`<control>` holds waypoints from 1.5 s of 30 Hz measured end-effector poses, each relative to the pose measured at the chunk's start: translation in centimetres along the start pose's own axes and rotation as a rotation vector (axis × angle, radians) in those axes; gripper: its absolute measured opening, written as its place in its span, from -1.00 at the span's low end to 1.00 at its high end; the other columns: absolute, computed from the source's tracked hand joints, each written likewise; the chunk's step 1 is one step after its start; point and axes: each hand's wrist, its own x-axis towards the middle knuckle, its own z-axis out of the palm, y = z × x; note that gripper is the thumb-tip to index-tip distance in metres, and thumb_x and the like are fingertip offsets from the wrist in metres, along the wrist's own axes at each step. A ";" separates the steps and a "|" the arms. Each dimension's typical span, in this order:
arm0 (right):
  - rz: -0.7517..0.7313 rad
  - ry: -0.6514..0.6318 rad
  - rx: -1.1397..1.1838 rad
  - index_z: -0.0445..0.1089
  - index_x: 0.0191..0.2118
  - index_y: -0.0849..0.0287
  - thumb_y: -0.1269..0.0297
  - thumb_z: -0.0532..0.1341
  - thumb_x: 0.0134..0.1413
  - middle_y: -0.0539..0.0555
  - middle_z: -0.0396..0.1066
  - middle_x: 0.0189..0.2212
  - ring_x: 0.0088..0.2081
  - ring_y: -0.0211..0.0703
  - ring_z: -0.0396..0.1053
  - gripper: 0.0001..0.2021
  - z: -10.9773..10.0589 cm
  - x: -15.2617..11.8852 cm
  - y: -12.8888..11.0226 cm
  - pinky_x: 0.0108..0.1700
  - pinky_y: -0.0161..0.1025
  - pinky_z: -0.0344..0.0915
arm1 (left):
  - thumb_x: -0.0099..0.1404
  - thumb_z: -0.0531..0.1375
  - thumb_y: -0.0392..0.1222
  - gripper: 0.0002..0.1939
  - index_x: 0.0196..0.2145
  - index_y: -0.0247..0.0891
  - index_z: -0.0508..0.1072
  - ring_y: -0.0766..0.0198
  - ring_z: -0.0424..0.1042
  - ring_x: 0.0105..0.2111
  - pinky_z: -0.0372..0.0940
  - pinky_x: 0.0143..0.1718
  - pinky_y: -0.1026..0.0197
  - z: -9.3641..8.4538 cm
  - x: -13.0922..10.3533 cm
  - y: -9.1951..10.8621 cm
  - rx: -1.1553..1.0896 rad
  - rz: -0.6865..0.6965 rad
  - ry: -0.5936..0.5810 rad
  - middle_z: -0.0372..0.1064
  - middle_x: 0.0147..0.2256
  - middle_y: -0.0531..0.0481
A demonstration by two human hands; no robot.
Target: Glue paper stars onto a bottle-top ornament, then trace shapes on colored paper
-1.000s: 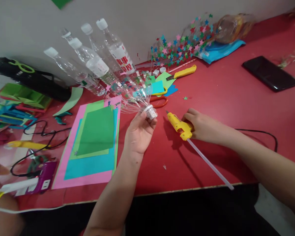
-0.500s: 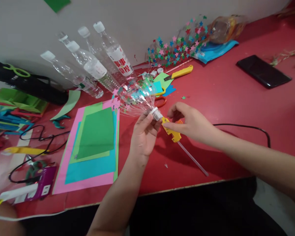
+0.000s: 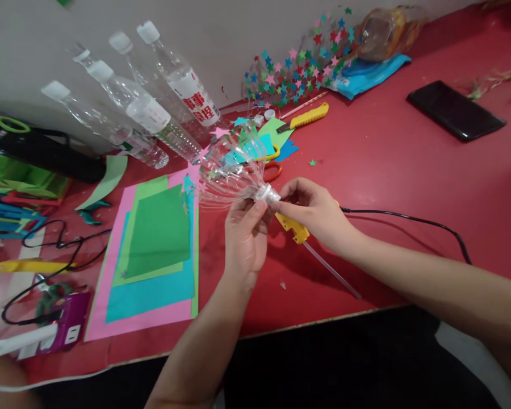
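Observation:
My left hand (image 3: 249, 233) is closed round the neck of a cut plastic bottle (image 3: 234, 170), whose thin clear strips fan out to the upper left with paper stars on them. The fingertips of my right hand (image 3: 313, 210) are pinched at the open end of the bottle neck (image 3: 267, 194). Beneath my right hand lies a yellow glue gun (image 3: 296, 229), partly hidden, with a clear glue stick (image 3: 332, 270) coming out of it.
Coloured paper sheets (image 3: 157, 233) lie at left, below several plastic bottles (image 3: 147, 113). Behind are a yellow cutter (image 3: 309, 117), red-handled scissors (image 3: 272, 170) and star-covered strips (image 3: 298, 74). A phone (image 3: 455, 109) lies at right, and a black cable (image 3: 409, 218) crosses the table.
My right hand has moved left from above the glue gun to the bottle neck, and its fingers have closed there. The view has shifted slightly.

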 end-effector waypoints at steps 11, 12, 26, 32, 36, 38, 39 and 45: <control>0.071 -0.008 0.142 0.31 -0.42 0.20 0.23 0.34 -0.07 -0.09 0.30 -0.56 -0.55 -0.38 0.24 -0.79 -0.2 -0.3 -0.2 -0.53 -0.39 0.18 | -0.05 0.44 -0.23 -0.74 -0.35 -0.15 0.55 0.40 0.47 -0.32 0.35 -0.24 0.36 0.0 0.0 -0.6 -0.007 -0.077 0.039 0.52 -0.32 0.12; 0.076 -0.007 0.149 0.31 -0.42 0.20 0.24 0.34 -0.07 -0.09 0.30 -0.57 -0.56 -0.39 0.24 -0.79 -0.2 -0.3 -0.2 -0.54 -0.39 0.17 | -0.05 0.44 -0.23 -0.74 -0.34 -0.15 0.56 0.41 0.47 -0.31 0.35 -0.23 0.37 0.0 0.0 -0.6 -0.011 -0.078 0.035 0.52 -0.32 0.12; 0.148 -0.017 0.318 0.37 -0.44 0.22 0.22 0.40 -0.16 -0.07 0.34 -0.55 -0.52 -0.38 0.27 -0.76 -0.5 -0.3 -0.3 -0.47 -0.38 0.23 | 0.00 0.44 -0.21 -0.75 -0.30 -0.11 0.56 0.41 0.46 -0.27 0.33 -0.18 0.34 -0.2 0.0 -1.0 0.043 -0.026 -0.023 0.52 -0.29 0.13; 0.187 -0.018 0.380 0.36 -0.46 0.22 0.21 0.42 -0.22 -0.08 0.33 -0.56 -0.51 -0.38 0.27 -0.73 -0.6 -0.3 -0.4 -0.47 -0.39 0.24 | 0.00 0.43 -0.21 -0.74 -0.29 -0.09 0.55 0.40 0.44 -0.25 0.30 -0.15 0.32 -0.4 0.1 -1.1 0.053 -0.036 -0.015 0.50 -0.26 0.13; 0.193 -0.030 0.412 0.35 -0.48 0.21 0.21 0.43 -0.23 -0.09 0.31 -0.58 -0.52 -0.37 0.26 -0.72 -0.5 -0.3 -0.6 -0.48 -0.38 0.22 | 0.01 0.43 -0.19 -0.73 -0.29 -0.10 0.55 0.42 0.44 -0.26 0.28 -0.17 0.33 -0.3 0.0 -1.2 0.055 -0.039 -0.034 0.50 -0.29 0.14; 0.196 -0.028 0.426 0.35 -0.48 0.21 0.22 0.42 -0.23 -0.09 0.32 -0.58 -0.51 -0.36 0.26 -0.74 -0.5 -0.3 -0.6 -0.46 -0.37 0.23 | 0.02 0.42 -0.18 -0.74 -0.29 -0.09 0.55 0.40 0.44 -0.25 0.28 -0.16 0.32 -0.4 0.0 -1.2 0.072 -0.038 -0.032 0.50 -0.29 0.13; 0.197 -0.025 0.432 0.35 -0.48 0.21 0.23 0.42 -0.23 -0.09 0.32 -0.58 -0.51 -0.36 0.27 -0.74 -0.5 -0.3 -0.6 -0.45 -0.36 0.23 | 0.03 0.42 -0.17 -0.75 -0.29 -0.08 0.55 0.39 0.44 -0.24 0.27 -0.15 0.30 -0.4 0.0 -1.2 0.085 -0.035 -0.031 0.50 -0.28 0.13; 0.180 0.015 0.477 0.35 -0.48 0.21 0.28 0.43 -0.27 -0.08 0.35 -0.55 -0.50 -0.37 0.29 -0.75 -0.3 -0.4 -0.8 -0.43 -0.37 0.24 | 0.04 0.41 -0.14 -0.76 -0.29 -0.04 0.54 0.36 0.44 -0.20 0.27 -0.10 0.28 -0.3 -0.1 -1.4 0.079 -0.014 -0.042 0.50 -0.26 0.14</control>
